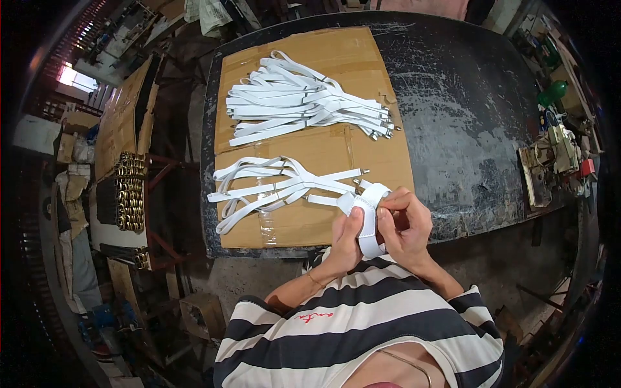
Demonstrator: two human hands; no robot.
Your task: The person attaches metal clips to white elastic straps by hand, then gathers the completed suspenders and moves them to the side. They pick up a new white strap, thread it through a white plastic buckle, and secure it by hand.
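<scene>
Close to my body, near the table's front edge, both hands grip a pair of white suspenders [369, 223]. My left hand [348, 238] is closed, its thumb pressed on the stitched part of the strap. The fingers of my right hand [406, 226] pinch the strap's curled upper edge; a small piece at the fingertips is hard to make out. Beyond my left hand lies a small group of white suspenders [278, 187] with metal clips, their ends reaching toward the held strap. Farther back rests a larger pile of white suspenders [304, 103], clips toward the right.
A flat cardboard sheet [369, 71] lies under the suspenders on a scuffed black table [453, 129]. Small tools and a machine-like device [559, 152] crowd the right edge. On the left, rows of brass-coloured metal parts [130, 194] sit on a side bench. A green bottle [553, 92] is at the far right.
</scene>
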